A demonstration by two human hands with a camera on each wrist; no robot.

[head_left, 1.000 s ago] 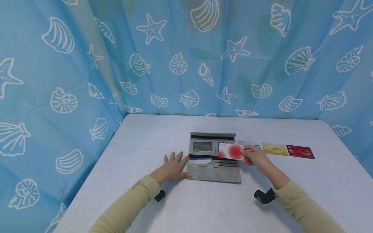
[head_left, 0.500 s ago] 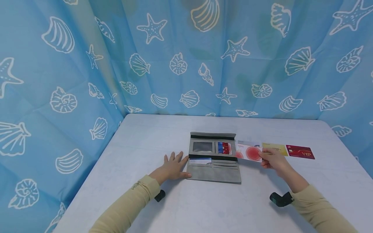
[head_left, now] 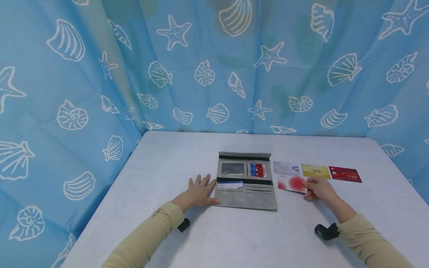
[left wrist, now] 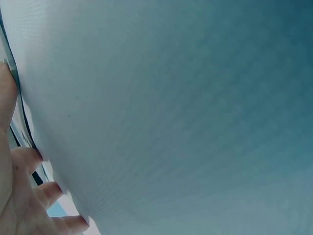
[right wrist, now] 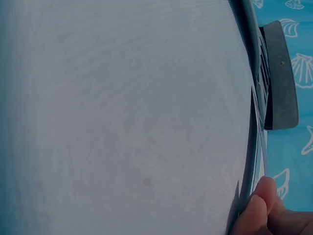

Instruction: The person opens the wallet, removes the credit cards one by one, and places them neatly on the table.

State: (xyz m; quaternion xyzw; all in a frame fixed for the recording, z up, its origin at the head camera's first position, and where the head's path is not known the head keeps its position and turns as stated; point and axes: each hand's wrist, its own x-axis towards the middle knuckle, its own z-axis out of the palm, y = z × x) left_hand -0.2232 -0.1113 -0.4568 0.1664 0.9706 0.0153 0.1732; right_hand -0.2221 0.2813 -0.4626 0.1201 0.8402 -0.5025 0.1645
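An unfolded grey wallet lies on the table, with cards in its upper right window pocket and a white-and-blue card in a lower slot. My left hand rests with spread fingers at the wallet's left edge. To the right of the wallet, my right hand pinches the right end of a white card with red circles, low over the table. In the right wrist view the fingertips hold the card's thin edge, and the wallet's raised flap stands beyond.
A silver card, a yellow card and a dark red VIP card lie in a row right of the wallet. A blue shell-patterned curtain hangs behind the white table.
My right hand has carried the red-circle card from over the wallet to the right and down, below the silver card. The wallet's window pocket is uncovered. My left hand has stayed put.
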